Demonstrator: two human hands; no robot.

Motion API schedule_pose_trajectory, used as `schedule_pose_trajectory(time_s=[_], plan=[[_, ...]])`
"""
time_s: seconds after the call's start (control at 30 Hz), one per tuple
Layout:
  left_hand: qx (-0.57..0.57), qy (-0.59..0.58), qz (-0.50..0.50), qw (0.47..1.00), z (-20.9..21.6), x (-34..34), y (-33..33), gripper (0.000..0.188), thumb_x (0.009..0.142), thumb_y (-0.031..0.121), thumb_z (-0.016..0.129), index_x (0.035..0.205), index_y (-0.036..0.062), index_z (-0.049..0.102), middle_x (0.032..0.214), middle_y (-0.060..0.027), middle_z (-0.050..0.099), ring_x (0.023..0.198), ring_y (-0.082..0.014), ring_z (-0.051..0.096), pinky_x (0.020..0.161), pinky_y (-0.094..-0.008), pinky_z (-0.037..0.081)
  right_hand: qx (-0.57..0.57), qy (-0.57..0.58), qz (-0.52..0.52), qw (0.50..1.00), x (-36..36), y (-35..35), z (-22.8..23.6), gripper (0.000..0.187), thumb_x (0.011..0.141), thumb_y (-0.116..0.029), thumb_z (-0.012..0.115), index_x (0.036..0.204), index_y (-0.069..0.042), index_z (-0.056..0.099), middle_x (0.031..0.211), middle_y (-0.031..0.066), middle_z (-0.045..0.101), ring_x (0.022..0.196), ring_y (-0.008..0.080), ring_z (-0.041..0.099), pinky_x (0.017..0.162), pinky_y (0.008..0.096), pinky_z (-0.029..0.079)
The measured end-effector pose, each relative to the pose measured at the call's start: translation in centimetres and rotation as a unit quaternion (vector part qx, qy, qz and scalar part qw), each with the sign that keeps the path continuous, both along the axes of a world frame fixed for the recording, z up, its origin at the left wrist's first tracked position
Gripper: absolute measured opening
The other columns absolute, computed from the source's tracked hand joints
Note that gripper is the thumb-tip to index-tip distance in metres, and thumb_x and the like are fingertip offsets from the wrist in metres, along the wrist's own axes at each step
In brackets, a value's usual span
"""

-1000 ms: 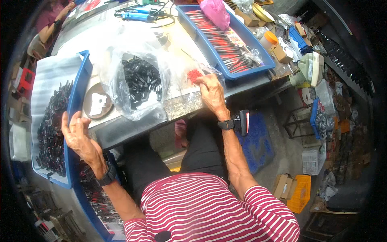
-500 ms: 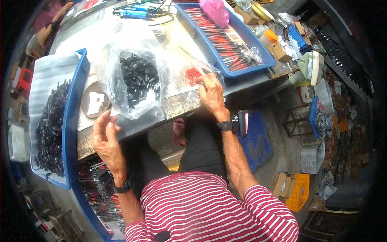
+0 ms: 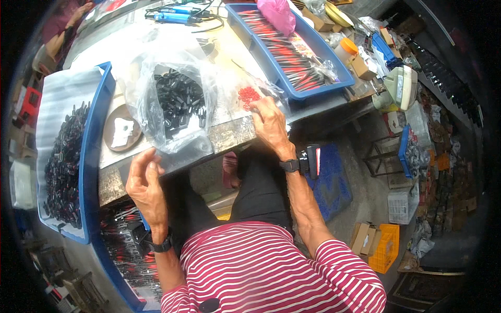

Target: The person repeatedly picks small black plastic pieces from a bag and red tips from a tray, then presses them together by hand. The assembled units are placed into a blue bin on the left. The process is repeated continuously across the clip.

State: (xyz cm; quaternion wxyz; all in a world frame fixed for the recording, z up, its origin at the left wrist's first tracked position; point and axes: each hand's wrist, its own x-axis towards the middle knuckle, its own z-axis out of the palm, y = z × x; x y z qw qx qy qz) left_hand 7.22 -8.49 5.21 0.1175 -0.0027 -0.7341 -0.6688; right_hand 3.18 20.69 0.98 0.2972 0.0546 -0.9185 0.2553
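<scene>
My left hand (image 3: 146, 182) is held over the table's near edge, fingers loosely curved and thumb apart, with nothing visible in it. My right hand (image 3: 270, 124) rests at the near edge of a small pile of red pieces (image 3: 248, 95). Its thumb and forefinger are pinched together; whatever is between them is too small to make out. Between my hands, a clear plastic bag (image 3: 145, 107) lies open, full of small black plastic parts (image 3: 180, 99). Left of the bag sits a round brown dish (image 3: 112, 136) with a white piece (image 3: 123, 131) in it.
A blue tray (image 3: 97, 130) of black parts stands at the left, above another bin (image 3: 116, 271) of red and black slender pieces. At the far right, a blue tray (image 3: 321, 94) holds red-and-black slender tools and a pink bag (image 3: 277, 15). Blue corded tools (image 3: 175, 15) lie at the back.
My left hand has shifted slightly right and nearer to me. The right hand has moved a little left, still pinched beside the red pieces.
</scene>
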Motion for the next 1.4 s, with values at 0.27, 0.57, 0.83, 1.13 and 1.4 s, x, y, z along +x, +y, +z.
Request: schedule_pose_trajectory(time_s=[0.27, 0.57, 0.83, 1.13, 1.4], plan=[[0.007, -0.014, -0.015, 1.000, 0.0, 0.5, 0.6, 0.021, 0.090, -0.001, 0.049, 0.107, -0.0014, 0.060, 0.099, -0.0065, 0.061, 0.085, -0.0123, 0.059, 0.069, -0.0231, 0.046, -0.050, -0.020, 0.015, 0.998, 0.2, -0.5, 0.2, 0.018, 0.076, 0.002, 0.057, 0.091, -0.005, 0.064, 0.084, 0.0140, 0.055, 0.081, 0.0324, 0.058, 0.070, 0.0395, 0.046], [-0.005, -0.006, -0.022, 1.000, -0.1, 0.8, 0.6, 0.020, 0.090, -0.001, 0.049, 0.106, -0.0011, 0.061, 0.090, -0.0060, 0.061, 0.071, -0.0094, 0.053, 0.066, -0.0221, 0.044, -0.034, -0.026, 0.023, 0.999, 0.4, -0.6, -0.1, 0.017, 0.074, 0.005, 0.056, 0.089, -0.002, 0.061, 0.086, 0.0151, 0.056, 0.081, 0.0330, 0.057, 0.071, 0.0407, 0.046], [-0.005, -0.011, -0.022, 1.000, -0.2, 0.8, 0.8, 0.019, 0.089, -0.001, 0.050, 0.105, -0.0006, 0.061, 0.088, -0.0055, 0.061, 0.071, -0.0090, 0.053, 0.066, -0.0220, 0.044, -0.015, -0.027, -0.010, 0.999, 0.3, -0.9, -0.1, 0.019, 0.074, 0.005, 0.055, 0.090, -0.003, 0.061, 0.089, 0.0144, 0.055, 0.085, 0.0326, 0.056, 0.074, 0.0382, 0.046], [-0.011, -0.014, -0.022, 1.000, -0.4, 1.0, 0.6, 0.020, 0.089, -0.001, 0.049, 0.105, -0.0003, 0.061, 0.087, -0.0052, 0.062, 0.071, -0.0087, 0.053, 0.066, -0.0220, 0.044, -0.074, -0.010, 0.000, 0.997, 0.5, -0.5, 0.0, 0.020, 0.073, 0.006, 0.053, 0.091, 0.000, 0.059, 0.091, 0.0168, 0.055, 0.090, 0.0339, 0.055, 0.078, 0.0390, 0.046], [-0.010, -0.020, -0.023, 0.999, -0.5, 1.1, 0.5, 0.020, 0.089, -0.001, 0.049, 0.105, -0.0006, 0.061, 0.086, -0.0052, 0.061, 0.070, -0.0090, 0.052, 0.066, -0.0220, 0.044, -0.043, -0.027, 0.008, 0.999, 0.5, -0.5, -0.1, 0.011, 0.074, 0.003, 0.056, 0.083, 0.000, 0.059, 0.087, 0.0172, 0.056, 0.083, 0.0348, 0.058, 0.075, 0.0400, 0.046]])
